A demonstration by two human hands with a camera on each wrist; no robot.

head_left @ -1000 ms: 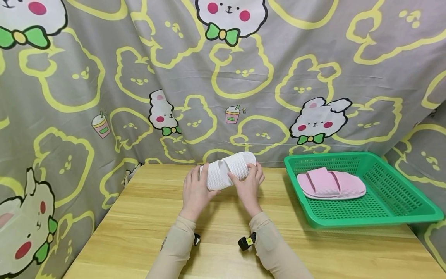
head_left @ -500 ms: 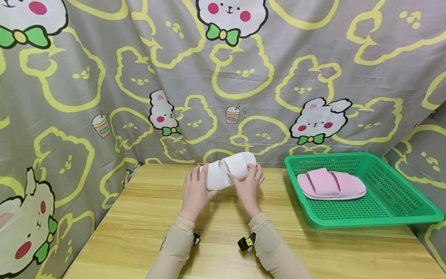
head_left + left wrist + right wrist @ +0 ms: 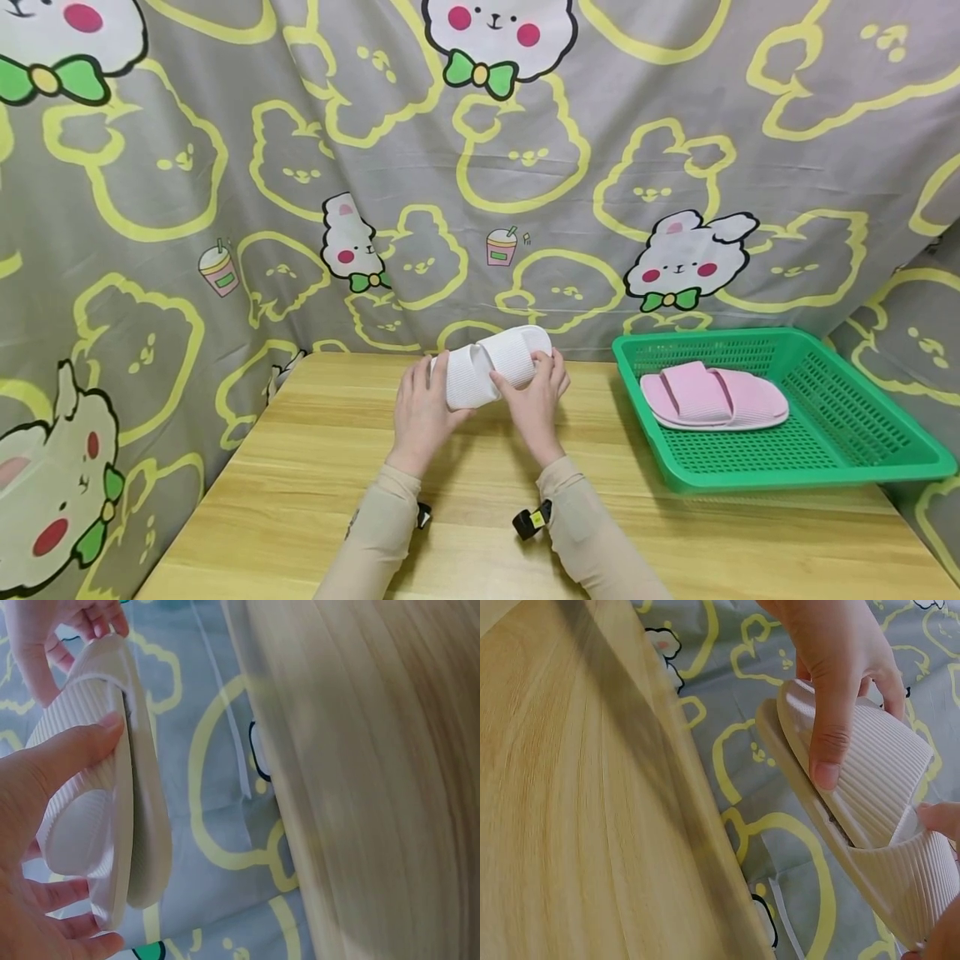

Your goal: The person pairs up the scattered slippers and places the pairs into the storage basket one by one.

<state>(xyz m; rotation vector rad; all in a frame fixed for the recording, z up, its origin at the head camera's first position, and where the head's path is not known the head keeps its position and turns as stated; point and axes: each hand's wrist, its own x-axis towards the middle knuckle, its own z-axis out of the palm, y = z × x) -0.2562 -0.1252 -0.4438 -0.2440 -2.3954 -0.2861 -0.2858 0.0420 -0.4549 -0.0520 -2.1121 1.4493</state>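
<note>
In the head view a pair of white slippers (image 3: 510,358) with ribbed straps, nested into each other, is held up above the table. At the pair's left end my left hand (image 3: 422,408) grips it, fingers over the far side and thumb along the near side. Around the right part, my right hand (image 3: 534,408) holds it, its thumb by the gap between the straps. The left wrist view shows the slippers (image 3: 146,825) sole edge to sole edge, with a narrow slit between. From the right wrist side, the ribbed strap (image 3: 892,761) appears close, and my right hand is partly cut off.
A green plastic basket (image 3: 795,481) stands on the right of the wooden table (image 3: 300,500), with pink slippers (image 3: 712,396) lying in its left part. Behind the table hangs a grey patterned curtain (image 3: 555,292). Black wrist straps (image 3: 531,521) sit on both forearms.
</note>
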